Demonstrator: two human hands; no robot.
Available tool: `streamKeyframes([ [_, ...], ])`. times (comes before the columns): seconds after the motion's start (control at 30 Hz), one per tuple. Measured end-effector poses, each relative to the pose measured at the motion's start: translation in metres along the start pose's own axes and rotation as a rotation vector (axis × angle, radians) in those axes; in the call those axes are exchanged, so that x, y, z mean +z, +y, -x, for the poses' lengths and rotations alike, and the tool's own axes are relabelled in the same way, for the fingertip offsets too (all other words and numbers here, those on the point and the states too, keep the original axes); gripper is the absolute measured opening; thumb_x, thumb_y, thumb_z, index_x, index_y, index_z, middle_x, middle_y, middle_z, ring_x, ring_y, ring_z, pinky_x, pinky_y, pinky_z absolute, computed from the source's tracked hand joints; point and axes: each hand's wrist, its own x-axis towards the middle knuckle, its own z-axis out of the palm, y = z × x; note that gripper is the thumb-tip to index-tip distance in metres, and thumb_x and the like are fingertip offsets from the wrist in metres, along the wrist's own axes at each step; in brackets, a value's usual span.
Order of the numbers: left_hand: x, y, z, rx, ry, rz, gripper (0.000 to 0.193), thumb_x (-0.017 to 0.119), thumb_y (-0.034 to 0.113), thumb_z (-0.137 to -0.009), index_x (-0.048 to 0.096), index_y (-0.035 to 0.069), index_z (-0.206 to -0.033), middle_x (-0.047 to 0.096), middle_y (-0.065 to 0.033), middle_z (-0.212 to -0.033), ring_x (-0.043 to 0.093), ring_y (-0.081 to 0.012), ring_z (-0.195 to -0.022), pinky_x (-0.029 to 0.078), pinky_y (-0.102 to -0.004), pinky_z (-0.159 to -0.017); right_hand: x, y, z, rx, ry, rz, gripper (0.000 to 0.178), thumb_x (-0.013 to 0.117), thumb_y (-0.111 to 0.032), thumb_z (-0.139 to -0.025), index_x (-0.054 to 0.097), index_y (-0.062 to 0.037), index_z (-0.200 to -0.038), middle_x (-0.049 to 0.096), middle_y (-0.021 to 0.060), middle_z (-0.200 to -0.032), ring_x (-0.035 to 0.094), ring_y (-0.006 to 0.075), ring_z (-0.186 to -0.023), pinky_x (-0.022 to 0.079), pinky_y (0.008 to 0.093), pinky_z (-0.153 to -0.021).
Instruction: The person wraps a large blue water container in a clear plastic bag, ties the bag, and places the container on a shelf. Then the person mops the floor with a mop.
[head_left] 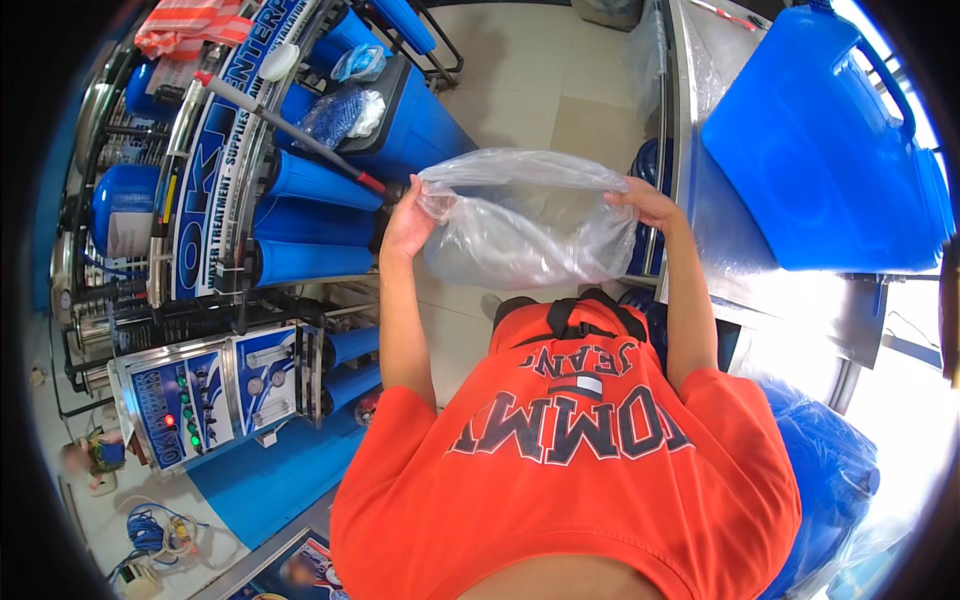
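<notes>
Between the left hand point(406, 226) and right hand point(652, 204), a clear plastic bag point(500, 250) hangs above the tiled floor point(495, 85), its rim pinched in each grip. Spreading its mouth seems the step in hand; the next move likely calls for even tension.

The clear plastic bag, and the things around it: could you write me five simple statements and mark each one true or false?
1. The left hand and right hand both hold the clear plastic bag. True.
2. The clear plastic bag is bunched up in one hand. False: it is spread between both.
3. A large blue container is on the picture's right. True.
4. The wearer's shirt is green. False: the shirt is orange-red.
5. A striped cloth is at the upper left. True.
</notes>
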Motion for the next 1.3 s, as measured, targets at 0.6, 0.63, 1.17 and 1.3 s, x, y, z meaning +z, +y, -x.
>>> streamKeyframes([
  [0.6,0.127,0.063,0.038,1.233,0.207,-0.221,0.018,0.063,0.013,-0.096,0.06,0.003,-0.111,0.062,-0.0032,-0.091,0.057,-0.008,-0.073,0.049,-0.0244,-0.068,0.074,-0.127,0.028,-0.705,0.571,-0.497,0.03,0.045,-0.017,-0.092,0.061,0.0016,-0.11,0.065,0.0135,-0.105,0.066,0.0216,-0.089,0.053,0.0382,-0.072],
  [0.63,0.129,0.059,0.045,1.32,0.226,-0.275,0.016,0.063,0.01,-0.096,0.06,0.003,-0.11,0.062,-0.0029,-0.091,0.056,-0.0074,-0.074,0.049,-0.0237,-0.07,0.084,-0.119,0.048,-0.989,0.644,-0.253,0.033,0.045,-0.02,-0.093,0.06,0.0021,-0.113,0.065,0.0143,-0.109,0.066,0.0225,-0.091,0.052,0.0386,-0.077],
  [1.17,0.041,0.038,0.001,0.189,0.136,-0.138,0.036,0.065,0.038,-0.096,0.048,0.016,-0.073,0.033,0.0081,-0.052,0.031,-0.0031,-0.04,0.021,-0.0211,-0.037,0.007,-0.086,0.042,0.054,-0.183,1.157,0.092,0.076,-0.035,-0.082,0.027,-0.002,-0.153,0.054,0.0229,-0.137,0.061,0.0315,-0.114,0.045,0.0363,-0.101],
  [1.3,0.073,0.066,0.013,0.332,0.138,-0.427,0.041,0.062,0.043,-0.097,0.051,0.014,-0.069,0.039,0.0059,-0.056,0.034,-0.0043,-0.044,0.023,-0.0222,-0.04,0.014,-0.226,0.181,-0.318,0.356,1.294,0.049,0.076,-0.03,-0.08,0.067,-0.0064,-0.121,0.069,0.0194,-0.113,0.066,0.0289,-0.108,0.049,0.0392,-0.092],
])
